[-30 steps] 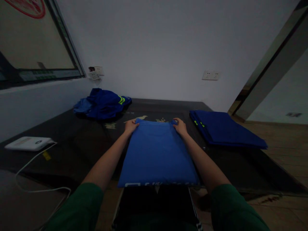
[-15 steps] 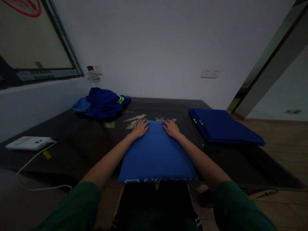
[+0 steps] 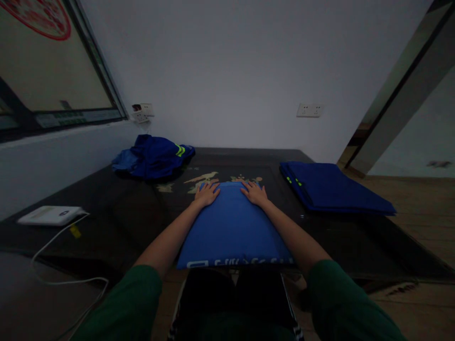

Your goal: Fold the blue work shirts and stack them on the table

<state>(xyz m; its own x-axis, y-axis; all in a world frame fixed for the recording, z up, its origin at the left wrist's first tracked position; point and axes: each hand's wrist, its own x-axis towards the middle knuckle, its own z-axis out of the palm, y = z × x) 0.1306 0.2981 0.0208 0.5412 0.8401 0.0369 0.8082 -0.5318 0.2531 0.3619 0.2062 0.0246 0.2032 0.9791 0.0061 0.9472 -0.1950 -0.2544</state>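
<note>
A light blue folded garment (image 3: 236,227) lies flat in front of me, with white lettering along its near edge. My left hand (image 3: 207,193) rests on its far left corner, fingers spread and pointing away from me. On the far right corner lies my right hand (image 3: 255,192), also flat with fingers apart. Neither hand grips the cloth. The near edge of the garment reaches the table's front edge, above my lap.
Dark blue folded garments (image 3: 337,187) are stacked on the table's right side. A crumpled blue garment (image 3: 156,156) with yellow-green stripes sits at the back left. At left, a white device (image 3: 51,215) trails a white cable (image 3: 46,246) over the dark table's (image 3: 117,222) edge.
The view has shifted slightly. Both hands remain on the far corners of the light blue garment, the fingers a little more spread. More of the white lettering shows.
</note>
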